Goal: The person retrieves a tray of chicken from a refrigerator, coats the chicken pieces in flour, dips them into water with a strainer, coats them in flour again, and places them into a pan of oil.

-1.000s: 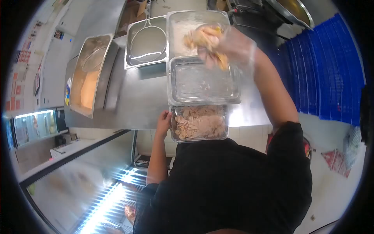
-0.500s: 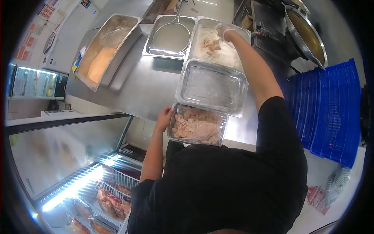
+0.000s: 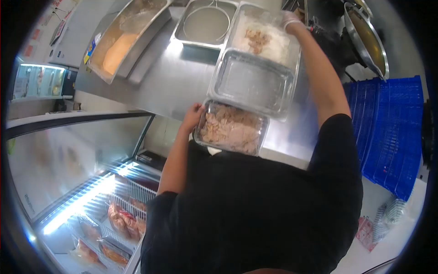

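My left hand grips the left rim of a container of pale raw meat pieces, held against my body at the table edge. My right hand, in a clear glove, is at the upper right rim of a metal pan of white flour. Its fingers are blurred. Several floured meat pieces lie in the middle of that flour. Between the two stands a metal tray with only a whitish film on its bottom.
A square pan with a round strainer stands left of the flour. Farther left is a deep pan of orange powder. A wok and blue crates are on the right. An open lit freezer stands lower left.
My right hand has moved from the flour to the pan's right rim, leaving the meat pieces in the flour. My left hand keeps its grip. The view has shifted, so the table sits higher.
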The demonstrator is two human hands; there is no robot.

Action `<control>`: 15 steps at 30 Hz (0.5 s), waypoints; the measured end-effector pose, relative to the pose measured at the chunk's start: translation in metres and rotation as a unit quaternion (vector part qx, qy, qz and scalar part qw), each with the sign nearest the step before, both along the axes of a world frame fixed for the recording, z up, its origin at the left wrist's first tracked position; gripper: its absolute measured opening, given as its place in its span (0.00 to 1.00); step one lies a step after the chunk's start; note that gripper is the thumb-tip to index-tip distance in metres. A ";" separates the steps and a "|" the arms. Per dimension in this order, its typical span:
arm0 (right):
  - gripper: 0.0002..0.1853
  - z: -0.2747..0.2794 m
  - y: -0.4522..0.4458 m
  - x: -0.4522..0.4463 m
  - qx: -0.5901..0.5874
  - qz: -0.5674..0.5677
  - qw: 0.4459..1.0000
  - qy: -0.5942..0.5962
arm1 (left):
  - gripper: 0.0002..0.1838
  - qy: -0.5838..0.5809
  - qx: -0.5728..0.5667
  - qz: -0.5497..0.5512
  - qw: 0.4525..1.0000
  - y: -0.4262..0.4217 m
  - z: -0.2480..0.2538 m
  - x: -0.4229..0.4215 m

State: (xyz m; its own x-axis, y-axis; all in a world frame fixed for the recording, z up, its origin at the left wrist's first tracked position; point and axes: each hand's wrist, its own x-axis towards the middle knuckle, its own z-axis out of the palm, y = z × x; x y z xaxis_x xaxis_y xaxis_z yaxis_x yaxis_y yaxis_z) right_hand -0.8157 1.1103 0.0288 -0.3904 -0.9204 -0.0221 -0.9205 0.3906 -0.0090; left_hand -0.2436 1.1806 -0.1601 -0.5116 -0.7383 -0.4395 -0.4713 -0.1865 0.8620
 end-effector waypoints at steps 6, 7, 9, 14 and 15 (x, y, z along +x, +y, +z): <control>0.19 0.064 0.109 0.173 -0.150 0.035 0.946 -0.284 | 0.13 -0.005 0.096 -0.053 0.994 -0.021 0.012 -0.002; 0.20 0.051 0.133 0.207 -0.131 0.036 0.898 -0.417 | 0.13 0.005 0.133 -0.057 0.990 -0.019 0.015 0.001; 0.23 0.041 0.174 0.274 -0.010 0.103 0.923 -0.370 | 0.13 0.018 0.131 -0.096 0.987 -0.025 0.012 0.001; 0.18 -0.064 0.212 0.426 0.083 -0.013 0.927 -0.367 | 0.14 0.020 0.137 -0.192 0.971 -0.047 -0.001 0.006; 0.18 -0.076 0.204 0.444 0.036 -0.084 0.936 -0.340 | 0.13 0.018 0.146 -0.194 0.970 -0.047 0.012 0.005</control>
State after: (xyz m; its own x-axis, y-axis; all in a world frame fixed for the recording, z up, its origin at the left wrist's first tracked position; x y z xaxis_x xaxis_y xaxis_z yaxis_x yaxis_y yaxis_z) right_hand -0.3720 1.3146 -0.0476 -0.4022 -0.8341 -0.3775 -0.6367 0.5511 -0.5393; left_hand -0.2387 1.1339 -0.1481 -0.7450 -0.3345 -0.5771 -0.5252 -0.2392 0.8167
